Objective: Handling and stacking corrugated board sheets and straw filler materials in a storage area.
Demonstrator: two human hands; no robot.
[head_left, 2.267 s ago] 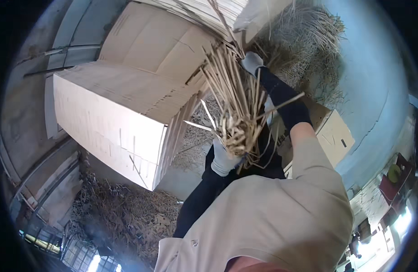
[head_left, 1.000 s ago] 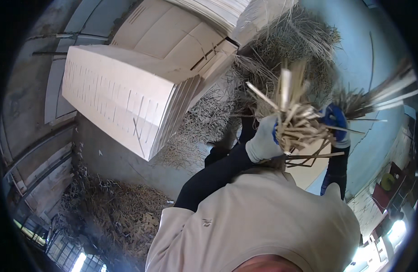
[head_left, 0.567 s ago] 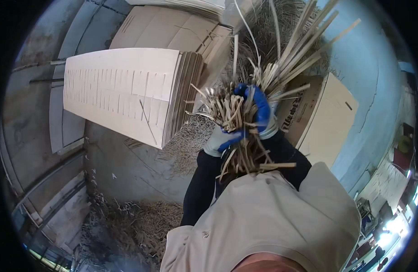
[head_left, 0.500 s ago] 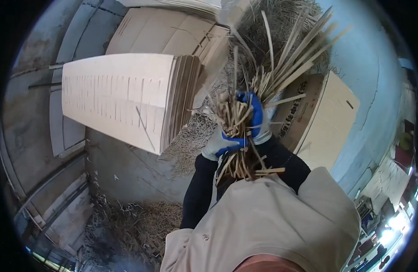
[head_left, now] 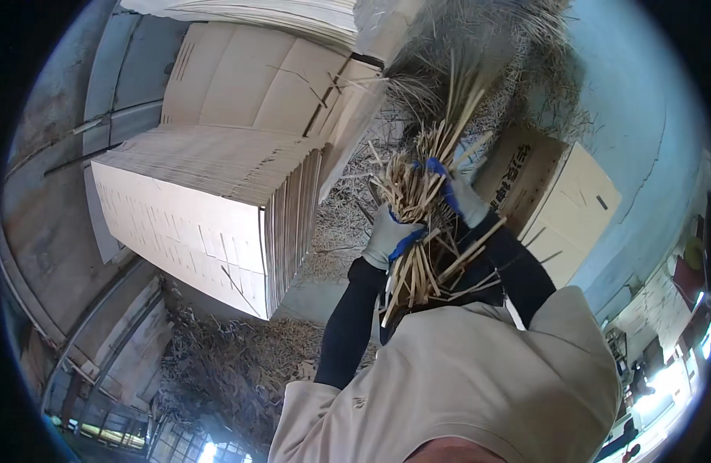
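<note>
Dry, straw-coloured stalks [head_left: 408,189] are bunched in front of my body, their cut ends pointing several ways. My left hand [head_left: 392,239], in a grey glove with a blue palm, is wrapped round the lower part of the bunch. Stalk ends fan out below it over my lap. Higher up and to the right, my right hand [head_left: 462,197] wears a matching glove and has its fingers closed on the stalks. Long thin ends spread away beyond it, blurred at the far tips. The bunch partly hides the fingers of both hands.
Flat cardboard sheets [head_left: 178,231] stand packed at the left, with more cardboard [head_left: 240,77] behind. A printed carton [head_left: 517,174] lies at the right, by a pale blue wall [head_left: 641,116]. Loose stalks [head_left: 510,46] heap at the back; plant litter [head_left: 232,363] covers the lower-left floor.
The view has shifted, showing the cardboard stack's top. My hands have moved slightly apart, the right one higher on the bunch. The long stalk ends now point farther away and less to the right.
</note>
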